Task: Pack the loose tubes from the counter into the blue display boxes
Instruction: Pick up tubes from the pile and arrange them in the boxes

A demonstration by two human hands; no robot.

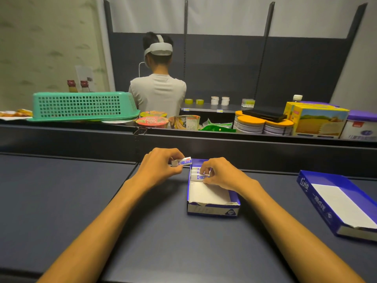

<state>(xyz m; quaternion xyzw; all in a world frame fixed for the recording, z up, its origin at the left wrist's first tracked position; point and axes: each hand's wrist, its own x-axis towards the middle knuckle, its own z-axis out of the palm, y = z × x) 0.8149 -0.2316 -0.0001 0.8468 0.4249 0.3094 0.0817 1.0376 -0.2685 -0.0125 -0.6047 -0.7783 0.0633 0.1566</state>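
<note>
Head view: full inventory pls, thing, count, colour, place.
Small blue cardboard display box: 1, blue with white inside, centre of the dark counter; a few tubes at its far end.
Large blue cardboard display box: 1, blue and white, counter right; no tubes visible inside.
White-and-blue tube held outside the box: 1, just left of the small box's far end.
White-and-blue tube in the box: 1, far end.
Green plastic basket: 1, upside down, far ledge left.
Instant noodle cups: 3, ledge centre.
Orange-lidded tins: several, ledge right.
Yellow carton: 1, ledge right.
Person in a headset: 1, back turned.
Left hand: pinches the outside tube.
Right hand: pinches the tube in the box.
</note>
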